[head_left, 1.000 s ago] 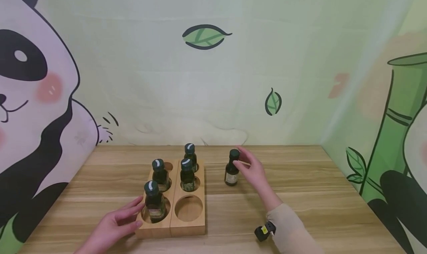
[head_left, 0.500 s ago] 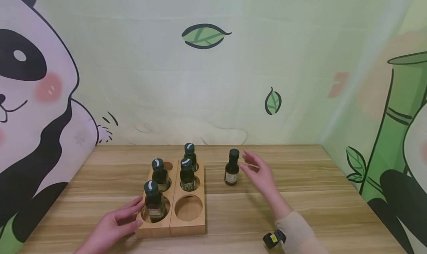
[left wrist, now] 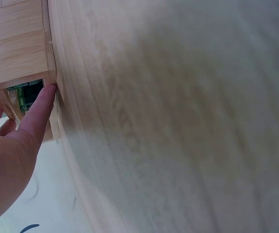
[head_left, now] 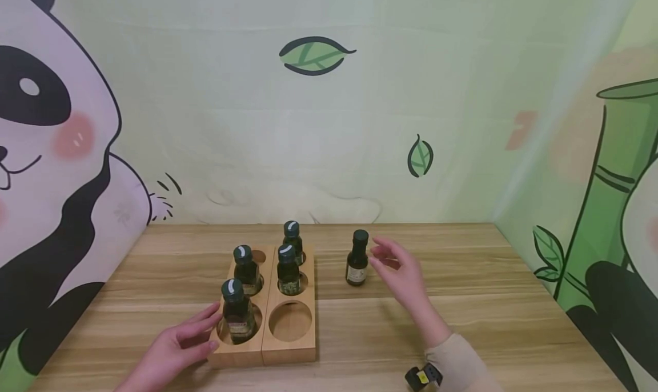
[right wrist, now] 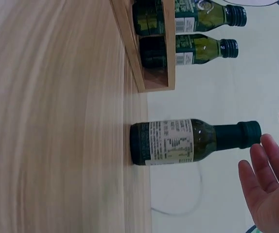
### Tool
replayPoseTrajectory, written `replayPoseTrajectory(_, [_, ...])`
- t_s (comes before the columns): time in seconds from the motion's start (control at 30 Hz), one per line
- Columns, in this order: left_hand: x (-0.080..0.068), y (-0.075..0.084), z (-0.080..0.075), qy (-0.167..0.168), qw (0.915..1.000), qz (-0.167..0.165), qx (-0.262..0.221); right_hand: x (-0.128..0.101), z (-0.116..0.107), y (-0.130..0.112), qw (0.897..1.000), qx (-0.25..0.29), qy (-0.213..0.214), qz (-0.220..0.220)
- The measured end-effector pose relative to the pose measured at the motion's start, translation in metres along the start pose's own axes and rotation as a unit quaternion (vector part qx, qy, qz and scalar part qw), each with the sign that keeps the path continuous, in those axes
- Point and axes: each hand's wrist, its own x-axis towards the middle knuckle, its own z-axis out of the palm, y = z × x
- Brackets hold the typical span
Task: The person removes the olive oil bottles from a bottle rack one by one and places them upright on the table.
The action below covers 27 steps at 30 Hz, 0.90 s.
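Toward the front left, my left hand (head_left: 180, 343) touches the near left corner of a wooden bottle rack (head_left: 289, 351), thumb at the front and fingers along the side. The left wrist view has one straight finger on the rack's lower edge. A small dark glass bottle with a black cap and pale label (head_left: 357, 260) stands upright on the table, right of the rack. My right hand (head_left: 402, 272) hovers just right of it, fingers loosely bent, holding nothing. In the right wrist view the fingertips (right wrist: 267, 141) appear close to the cap; contact cannot be told.
Several green bottles stand in the rack's round holes, including a front-left bottle (head_left: 239, 318). The front-right hole (head_left: 290, 322) and the back-left hole hold none. A patterned cloth wall (head_left: 329, 123) rises behind the wooden table (head_left: 370, 335).
My right hand has let go of the black-capped bottle's neck and drawn back slightly to the right. The bottle stays put. My left hand keeps its place at the rack.
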Motion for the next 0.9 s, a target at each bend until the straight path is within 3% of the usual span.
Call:
replayPoseTrajectory(0.4, [0.0, 0.001, -0.002, -0.014, 0.9996, 0.021, -0.009, -0.008, 0.02, -0.007, 0.999, 0.011, -0.026, -0.027])
replayPoseTrajectory(0.67, [0.0, -0.001, -0.001, -0.005, 0.9999, 0.012, -0.005, -0.011, 0.041, -0.005, 0.998, 0.019, -0.033, -0.056])
replayPoseTrajectory(0.9, [0.001, -0.001, 0.0, -0.004, 0.9999, 0.013, -0.006, -0.015, 0.061, -0.024, 0.998, 0.025, -0.052, -0.037])
